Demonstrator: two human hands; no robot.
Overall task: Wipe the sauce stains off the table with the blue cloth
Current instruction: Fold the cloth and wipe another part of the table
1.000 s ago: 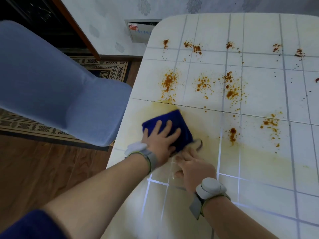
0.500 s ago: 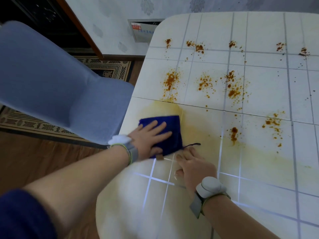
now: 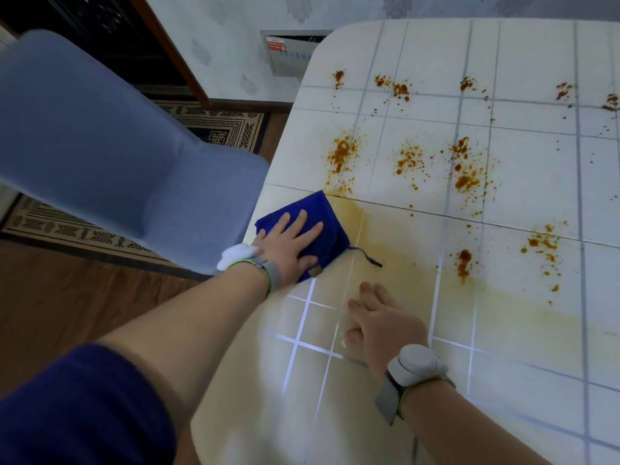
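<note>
Pressing blue cloth (image 3: 318,206) under flat left hand (image 3: 288,245), right hand (image 3: 385,323) flat; near table (image 3: 503,330) seemingly smeared, far sauce stains (image 3: 342,154) unwiped

Setting: domestic dining area. Evidence: pale tile-patterned worktop (image 3: 523,62) with a rounded corner fills the right of the frame; blue upholstered chair (image 3: 100,156) stands beside it at left; bordered patterned rug (image 3: 221,129) lies on a wood-plank floor (image 3: 67,297) at lower left. The wall (image 3: 235,38) across the top has grey motif wallpaper, a small recessed panel (image 3: 288,52) with a red label at top centre, and a dark wood door frame (image 3: 171,52) at upper left.
</note>
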